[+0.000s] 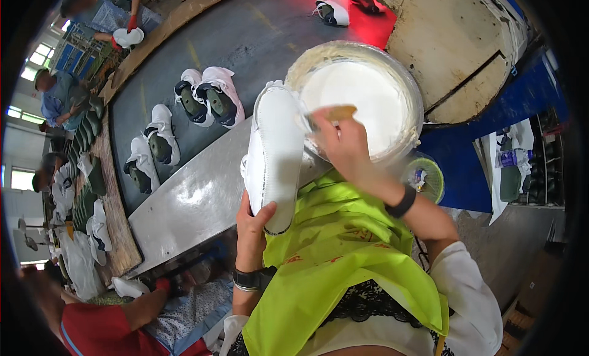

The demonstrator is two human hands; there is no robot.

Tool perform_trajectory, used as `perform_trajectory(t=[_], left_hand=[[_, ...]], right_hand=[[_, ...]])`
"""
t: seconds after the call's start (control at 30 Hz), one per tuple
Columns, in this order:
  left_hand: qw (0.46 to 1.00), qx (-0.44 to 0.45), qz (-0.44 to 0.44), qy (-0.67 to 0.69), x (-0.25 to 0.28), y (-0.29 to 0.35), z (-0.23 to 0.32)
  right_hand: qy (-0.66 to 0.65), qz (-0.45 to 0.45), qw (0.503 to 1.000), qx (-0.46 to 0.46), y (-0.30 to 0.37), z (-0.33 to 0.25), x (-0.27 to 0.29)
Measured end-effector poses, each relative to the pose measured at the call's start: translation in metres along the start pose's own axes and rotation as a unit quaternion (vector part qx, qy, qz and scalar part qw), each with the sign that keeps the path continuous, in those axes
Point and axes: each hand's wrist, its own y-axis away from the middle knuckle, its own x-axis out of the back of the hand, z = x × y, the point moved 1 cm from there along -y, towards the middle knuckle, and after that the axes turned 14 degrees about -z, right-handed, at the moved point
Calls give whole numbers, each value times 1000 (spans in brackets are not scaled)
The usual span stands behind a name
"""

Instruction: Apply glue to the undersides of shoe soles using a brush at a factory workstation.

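Observation:
My left hand (pixel 251 230) grips the heel end of a white shoe (pixel 275 153) held sole-up in front of my chest. My right hand (pixel 343 144) holds a wooden-handled brush (pixel 334 114) whose blurred tip touches the upper right edge of the sole. Just behind the brush sits a large round bowl (pixel 402 80) full of white glue. I wear a neon yellow-green apron (pixel 343 258) and a dark band on each wrist.
A dark conveyor belt (pixel 257 43) carries several white shoes on lasts (pixel 208 98) past a steel ledge (pixel 190 202). Other workers sit along the left side (pixel 61 98) and one in red at lower left (pixel 98 325). A blue surface with bottles (pixel 512 156) lies right.

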Motion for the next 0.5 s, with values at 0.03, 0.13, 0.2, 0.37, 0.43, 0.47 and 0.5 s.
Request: perform_trajectory(t=[0.03,0.13,0.2,0.37,0.43,0.47,0.5], left_hand=[[1000,-1,6,1,3,2,0],[1000,1,11,8,8,5,-1],[999,-7,31,37,6,8,0],[998,-38,17,46,5,7,10],[997,-49,27,58,1,0,18],[997,-34,33,55,0,-9,25],[998,-19,41,50,3,-18,33]], right_hand=[[11,-35,999,-21,14,-3,-1],[43,-37,998,11,14,-8,-3],[20,-3,998,65,-8,-23,1],[-32,-24,996,-74,-34,-20,-13],[-63,17,997,-32,-11,-16,-19],[-60,16,998,-25,-7,-19,-13],[-78,-7,996,-33,-6,-22,-9]])
